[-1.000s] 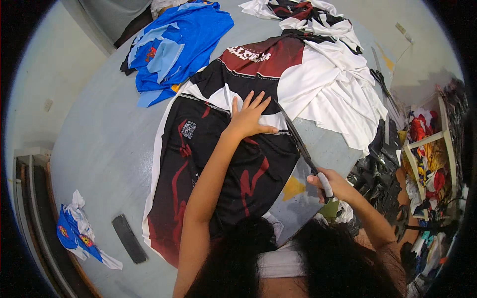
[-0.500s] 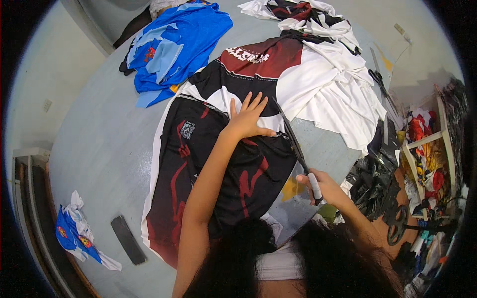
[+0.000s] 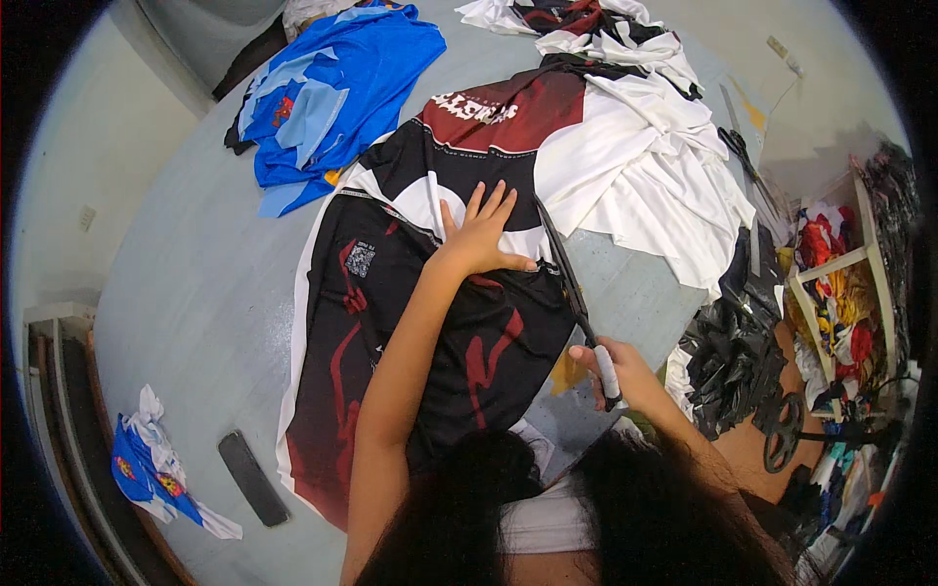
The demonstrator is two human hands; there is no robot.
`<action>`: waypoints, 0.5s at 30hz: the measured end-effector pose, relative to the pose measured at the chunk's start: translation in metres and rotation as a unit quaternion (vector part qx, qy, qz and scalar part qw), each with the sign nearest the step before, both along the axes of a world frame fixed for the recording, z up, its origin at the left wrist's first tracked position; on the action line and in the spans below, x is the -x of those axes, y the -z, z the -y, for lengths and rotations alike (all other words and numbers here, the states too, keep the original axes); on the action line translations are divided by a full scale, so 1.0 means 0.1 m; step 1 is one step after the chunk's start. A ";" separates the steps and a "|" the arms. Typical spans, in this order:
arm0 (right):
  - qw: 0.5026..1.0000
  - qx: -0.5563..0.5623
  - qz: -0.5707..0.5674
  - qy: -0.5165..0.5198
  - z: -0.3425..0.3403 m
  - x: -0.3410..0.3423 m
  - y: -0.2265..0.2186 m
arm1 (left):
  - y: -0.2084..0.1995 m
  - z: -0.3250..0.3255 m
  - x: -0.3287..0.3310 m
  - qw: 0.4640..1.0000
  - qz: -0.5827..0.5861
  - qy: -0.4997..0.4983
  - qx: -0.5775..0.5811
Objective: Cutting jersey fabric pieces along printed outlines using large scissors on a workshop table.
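Note:
My left hand [image 3: 479,234] lies flat with fingers spread on a black, dark red and white printed fabric [image 3: 430,322], pressing it to the table. In my right hand [image 3: 625,374] is a pair of long black scissors [image 3: 561,259] with a white-wrapped handle. Their blades point away from me along the fabric's right edge, near my left thumb. How far apart the blades are is hard to make out. Toward the far side, the dark red panel with white lettering joins a large crumpled white cloth [image 3: 635,176].
Blue fabric pieces [image 3: 362,88] lie at the far left of the grey table [image 3: 205,254]. A black phone-like slab [image 3: 252,479] and a blue-and-white scrap [image 3: 147,469] are near left. Another pair of scissors [image 3: 735,146] lies far right. Black plastic [image 3: 733,361] and a scrap-filled shelf [image 3: 831,264] stand to the right.
The whole view has shifted slightly. My right hand and the scissors have moved a little to the left, while my left hand stays flat at the same spot on the fabric.

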State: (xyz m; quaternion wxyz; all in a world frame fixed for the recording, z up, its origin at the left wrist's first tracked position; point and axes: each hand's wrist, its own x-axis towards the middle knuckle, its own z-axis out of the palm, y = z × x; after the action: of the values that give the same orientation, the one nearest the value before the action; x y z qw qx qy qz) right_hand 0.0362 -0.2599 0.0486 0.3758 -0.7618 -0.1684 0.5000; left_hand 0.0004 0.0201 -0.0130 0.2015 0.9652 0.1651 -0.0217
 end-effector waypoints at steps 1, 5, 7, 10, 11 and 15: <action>1.000 -0.010 0.001 -0.003 0.00 0.00 0.00 | -0.01 0.00 0.00 1.000 -0.005 0.000 -0.001; 1.000 -0.012 0.007 -0.004 0.01 0.03 0.01 | -0.03 0.01 0.01 1.000 -0.010 0.002 0.003; 1.000 -0.018 0.004 -0.007 0.01 0.05 0.01 | -0.03 0.02 0.01 1.000 -0.019 0.001 -0.008; 0.999 -0.036 -0.017 -0.018 0.01 0.04 0.00 | -0.02 0.04 0.03 1.000 -0.013 0.013 -0.021; 0.998 -0.046 -0.029 -0.026 0.01 0.03 -0.01 | -0.01 0.03 0.03 0.999 0.027 0.007 -0.017; 0.998 -0.038 -0.037 -0.044 -0.05 0.00 -0.06 | 0.03 -0.07 -0.03 0.985 0.171 -0.031 -0.014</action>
State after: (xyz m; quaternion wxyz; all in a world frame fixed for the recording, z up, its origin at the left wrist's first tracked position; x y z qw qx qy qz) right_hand 0.0362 -0.2546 0.0543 0.3880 -0.7200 -0.2068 0.5369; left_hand 0.0036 0.0274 -0.0162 0.2139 0.9519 0.1581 0.1518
